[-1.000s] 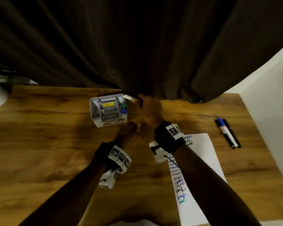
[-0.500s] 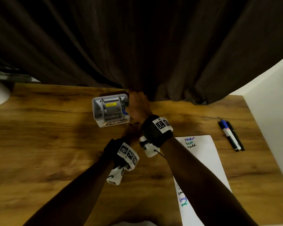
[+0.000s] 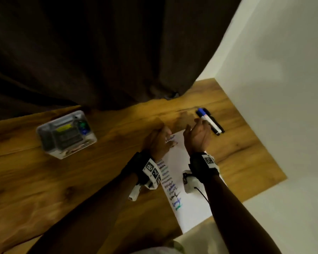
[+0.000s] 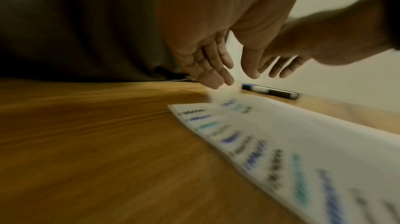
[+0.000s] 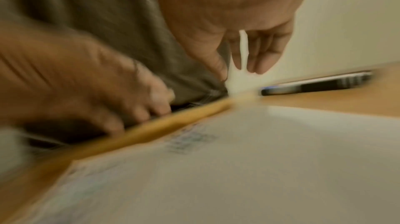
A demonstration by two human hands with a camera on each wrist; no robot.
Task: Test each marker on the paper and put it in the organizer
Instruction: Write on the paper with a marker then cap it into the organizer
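A grey organizer (image 3: 66, 134) stands at the back left of the wooden table, with green and blue marker caps (image 3: 83, 126) showing in it. The white paper (image 3: 189, 202) carries several scribbled lines. My left hand (image 3: 166, 136) lies open over the paper's far left corner, fingers straight (image 4: 213, 73). My right hand (image 3: 200, 123) is open and holds nothing. It hovers just short of two markers at the back right: a white marker with a blue cap (image 3: 207, 119) and a black marker (image 3: 215, 123) beside it. The right wrist view shows the right hand (image 5: 240, 71) above the lying markers (image 5: 314, 84).
A dark curtain (image 3: 99, 52) hangs along the table's back edge. A white wall (image 3: 273, 88) borders the table on the right, close behind the markers. The table's right edge (image 3: 264, 151) runs near the paper. Bare wood lies between the organizer and the paper.
Both hands have moved right from the organizer to the paper and the lying markers. The marker the right hand held at the organizer is no longer in it. The head view swung right.
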